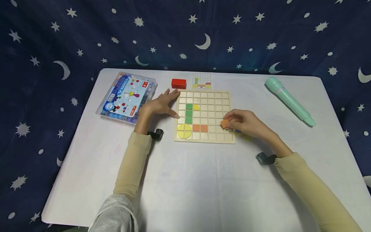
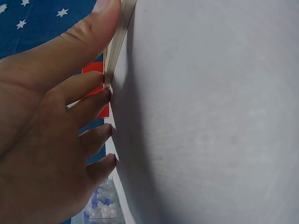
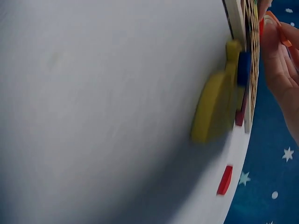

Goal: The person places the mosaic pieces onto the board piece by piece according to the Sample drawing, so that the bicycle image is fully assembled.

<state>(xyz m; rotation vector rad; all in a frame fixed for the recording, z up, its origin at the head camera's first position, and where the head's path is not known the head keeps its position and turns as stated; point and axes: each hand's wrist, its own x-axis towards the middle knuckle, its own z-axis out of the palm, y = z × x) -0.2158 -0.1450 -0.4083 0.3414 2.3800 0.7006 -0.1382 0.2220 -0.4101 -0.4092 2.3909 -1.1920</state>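
Note:
A wooden grid board (image 1: 211, 109) lies mid-table. On it, green squares (image 1: 189, 113) form a column beside a yellow quarter-circle (image 1: 196, 107). Lower down, yellow quarters form a circle (image 1: 184, 131), with two orange squares (image 1: 200, 128) to its right. My left hand (image 1: 160, 104) has its fingers spread and touches the board's left edge with thumb and fingertips. Over the board's lower right, my right hand (image 1: 244, 122) pinches an orange square tile (image 1: 224, 123) between thumb and fingers. Yellow pieces (image 3: 215, 102) and a blue piece (image 3: 243, 68) lie by the board's right edge, partly hidden by that hand in the head view.
Behind the board are a red block (image 1: 178, 83) and a printed pattern card (image 1: 201, 81). A lidded plastic case (image 1: 127, 95) stands at the left, and a mint-green, pen-shaped object (image 1: 291, 101) lies at the right. The right wrist view also shows a small red piece (image 3: 224, 180).

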